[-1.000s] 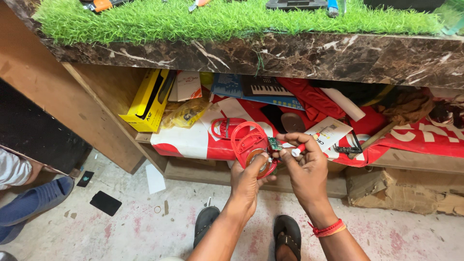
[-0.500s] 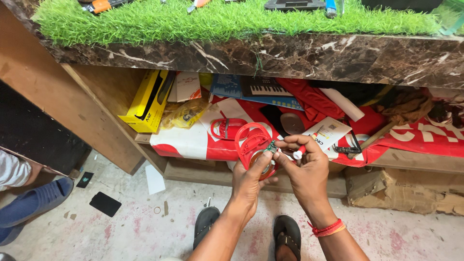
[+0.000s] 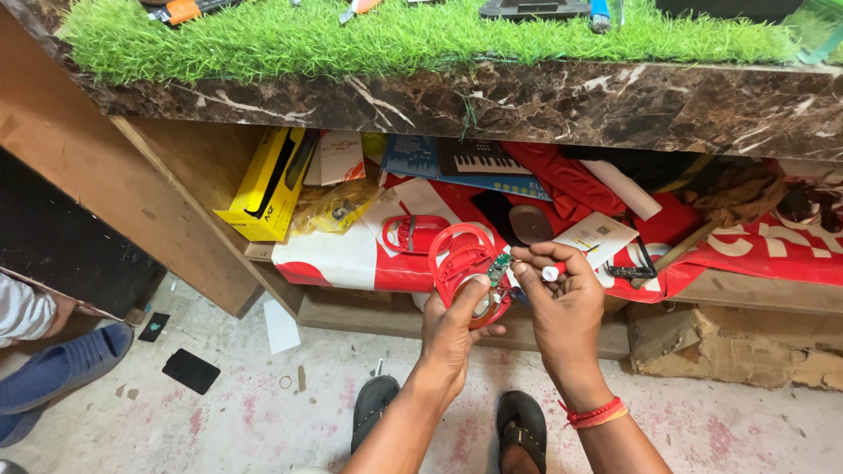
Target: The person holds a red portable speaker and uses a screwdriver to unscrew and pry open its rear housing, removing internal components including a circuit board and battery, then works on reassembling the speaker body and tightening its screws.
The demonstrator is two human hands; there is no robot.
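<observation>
My left hand (image 3: 452, 323) grips a red round plastic casing (image 3: 464, 263) with a hoop-shaped handle, held up below the shelf. A small green circuit board (image 3: 500, 266) sticks out at its right side. My right hand (image 3: 562, 303) pinches a small white part (image 3: 551, 273) right beside that board, fingertips nearly touching the casing. Another red plastic shell (image 3: 415, 233) lies on the shelf behind. Both forearms come up from the bottom of the view.
A dark marble counter edge (image 3: 527, 101) topped with green artificial grass (image 3: 395, 35) overhangs a cluttered shelf with a yellow box (image 3: 268, 184), a red banner (image 3: 755, 250) and papers. Black sandals (image 3: 373, 412) stand on the floor. Another person's blue-clad leg (image 3: 48, 382) is at left.
Both hands have stayed in nearly the same place; the right fingers have shifted slightly at the circuit board beside the red casing.
</observation>
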